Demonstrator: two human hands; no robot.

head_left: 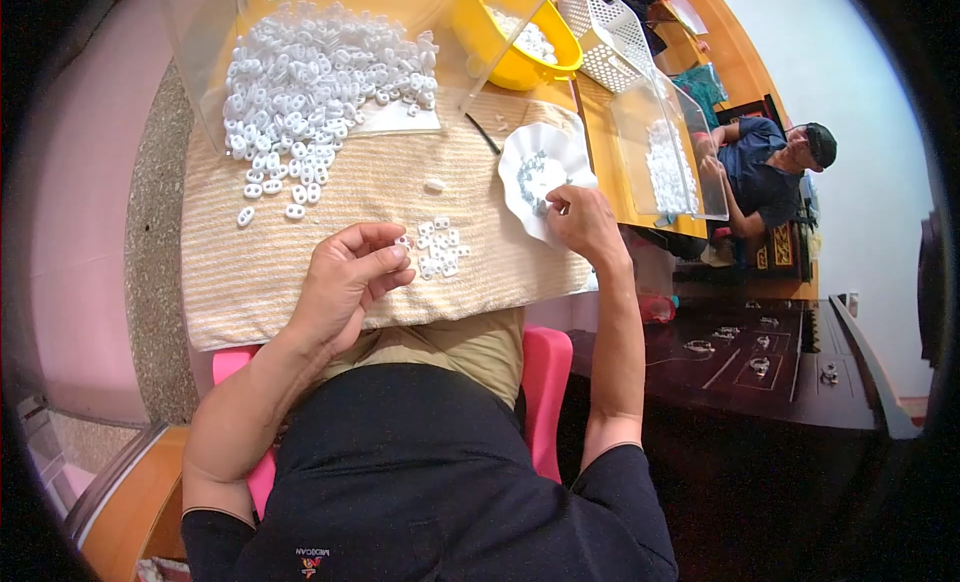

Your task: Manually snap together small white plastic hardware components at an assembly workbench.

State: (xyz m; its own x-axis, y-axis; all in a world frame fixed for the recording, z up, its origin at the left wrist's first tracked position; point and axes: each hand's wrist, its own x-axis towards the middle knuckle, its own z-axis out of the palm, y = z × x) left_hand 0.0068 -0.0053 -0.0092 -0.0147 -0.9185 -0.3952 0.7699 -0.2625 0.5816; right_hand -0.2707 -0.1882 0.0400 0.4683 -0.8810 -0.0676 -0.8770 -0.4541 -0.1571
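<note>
My left hand (352,274) pinches a small white two-holed plastic piece (403,241) between thumb and fingertips, just above the towel. Close beside it lies a cluster of similar white two-holed pieces (438,250), set near one another. My right hand (584,222) reaches over the near rim of a white scalloped dish (517,169), its fingertips drawn together. Small greyish parts (541,176) lie in that dish, too tiny to name. Whatever is between the right fingertips, if anything, is hidden.
A striped towel (250,292) covers the table before me. Many white pieces (320,77) spill from a clear bin. Further back are a yellow basin (475,32), a white perforated basket (610,32) and a clear box (710,162). Another person (760,162) works at the right.
</note>
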